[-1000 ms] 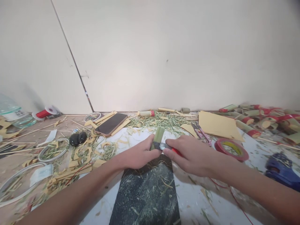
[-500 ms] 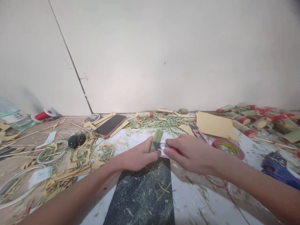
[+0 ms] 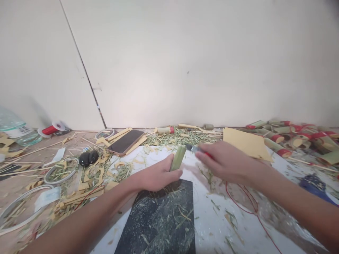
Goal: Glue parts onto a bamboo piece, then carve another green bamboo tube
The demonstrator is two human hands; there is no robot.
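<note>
Where the near edge of the work surface (image 3: 233,233) is showing, a dark speckled rectangular mat (image 3: 161,218) is lying flat, dusted with pale fibres and thin green shavings. Just beyond its far edge, the left hand (image 3: 156,174) is curling around the lower end of a short green bamboo strip (image 3: 178,158), thumb on one side and fingers on the other, so the smooth, matte piece is standing tilted away from the person over the white sheet (image 3: 212,211) covering the middle of the surface. The right hand (image 3: 225,162) is clenching a small red-handled knife (image 3: 197,150) (blurred, only the dull metal tip and a sliver of red are showing), whose blade is hanging just beside the strip's upper end, apart from it. A thin red wire (image 3: 239,197) is looping across the sheet under the right forearm.

Farther out on the left side, clear tape rings (image 3: 57,171) and tan paper offcuts (image 3: 79,190) are lying scattered among the grassy trimmings, with two glossy black pebbles (image 3: 88,158) beside them. A dark-screened phone (image 3: 125,141) is resting near the far edge, and a flat tan sheet (image 3: 245,143) is lying toward the far right, next to a heap of green tubes banded in red (image 3: 286,135) in the far right corner.
</note>
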